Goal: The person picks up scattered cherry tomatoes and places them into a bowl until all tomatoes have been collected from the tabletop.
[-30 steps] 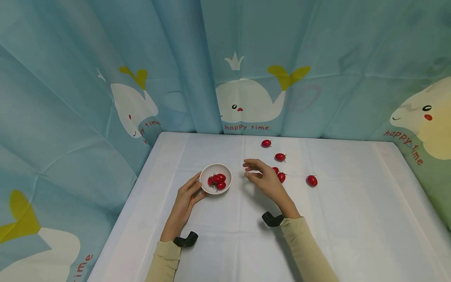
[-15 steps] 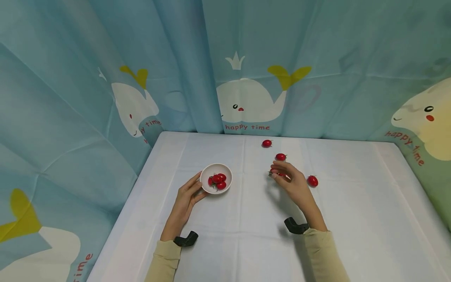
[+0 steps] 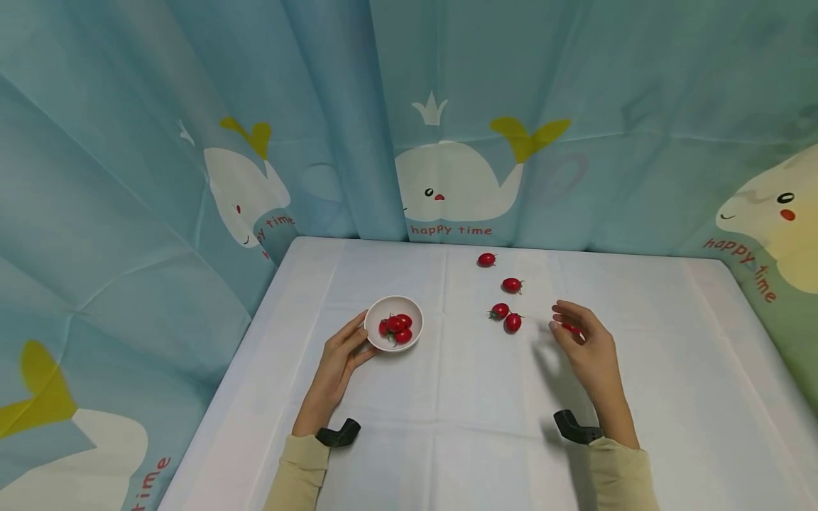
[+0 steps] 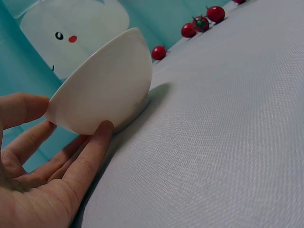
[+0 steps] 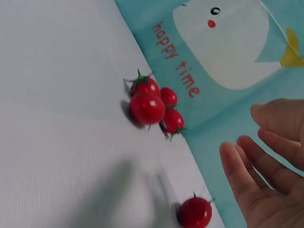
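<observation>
My left hand holds a small white bowl from its left side, thumb low and fingers at the rim. Up close in the left wrist view, its fingertips press the outer wall of the bowl. Several cherry tomatoes lie inside. My right hand hovers at the right with loosely bent fingers spread apart and nothing between them. Below it is a single cherry tomato, partly covered by the fingers in the head view.
Between the hands, a pair of cherry tomatoes lies close together on the white tablecloth. Another tomato is behind them, and one more tomato is near the back edge. A blue whale-print curtain borders the table.
The right hand has swung rightward from near the bowl, past the paired tomatoes, to the rightmost tomato. The left hand and bowl have stayed put.
</observation>
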`<state>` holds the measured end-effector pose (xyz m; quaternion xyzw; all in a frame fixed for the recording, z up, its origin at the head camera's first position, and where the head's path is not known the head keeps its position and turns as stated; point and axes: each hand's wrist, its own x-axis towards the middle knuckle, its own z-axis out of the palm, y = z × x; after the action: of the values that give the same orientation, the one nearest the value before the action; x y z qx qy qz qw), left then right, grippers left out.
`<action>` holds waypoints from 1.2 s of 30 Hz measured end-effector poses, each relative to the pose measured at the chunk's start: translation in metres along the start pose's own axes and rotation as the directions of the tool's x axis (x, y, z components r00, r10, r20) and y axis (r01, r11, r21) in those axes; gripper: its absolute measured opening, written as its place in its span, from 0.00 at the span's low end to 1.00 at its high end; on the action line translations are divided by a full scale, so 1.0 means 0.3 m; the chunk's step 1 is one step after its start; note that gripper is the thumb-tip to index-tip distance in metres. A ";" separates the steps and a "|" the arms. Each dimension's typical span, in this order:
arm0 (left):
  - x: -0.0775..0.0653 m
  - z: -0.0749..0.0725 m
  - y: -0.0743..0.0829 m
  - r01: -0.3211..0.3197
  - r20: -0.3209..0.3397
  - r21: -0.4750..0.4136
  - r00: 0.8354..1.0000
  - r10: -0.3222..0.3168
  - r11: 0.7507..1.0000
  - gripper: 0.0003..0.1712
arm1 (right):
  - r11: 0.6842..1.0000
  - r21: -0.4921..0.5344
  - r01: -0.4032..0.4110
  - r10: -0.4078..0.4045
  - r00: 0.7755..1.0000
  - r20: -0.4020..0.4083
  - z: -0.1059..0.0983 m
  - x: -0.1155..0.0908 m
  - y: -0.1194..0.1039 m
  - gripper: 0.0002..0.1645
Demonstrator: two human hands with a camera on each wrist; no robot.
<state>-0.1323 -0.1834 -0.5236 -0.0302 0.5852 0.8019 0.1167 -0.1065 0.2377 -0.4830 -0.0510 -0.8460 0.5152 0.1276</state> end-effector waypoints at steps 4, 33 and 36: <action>0.001 -0.001 -0.002 0.004 -0.005 0.006 1.000 -0.004 1.000 0.31 | 0.998 0.052 -0.021 0.026 0.996 -0.090 -0.019 -0.012 0.013 0.26; 0.004 -0.004 -0.003 0.003 -0.004 0.004 1.000 -0.003 1.000 0.30 | 0.953 -0.250 -0.170 0.140 0.981 -0.134 -0.001 0.006 0.132 0.29; 0.004 -0.005 -0.003 0.001 -0.002 0.007 1.000 -0.001 1.000 0.31 | 0.952 -0.256 -0.166 0.137 0.982 -0.130 0.003 0.009 0.140 0.27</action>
<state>-0.1335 -0.1844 -0.5251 -0.0308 0.5879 0.7998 0.1167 -0.1114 0.2568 -0.5201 -0.1610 -0.8927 0.4016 0.1264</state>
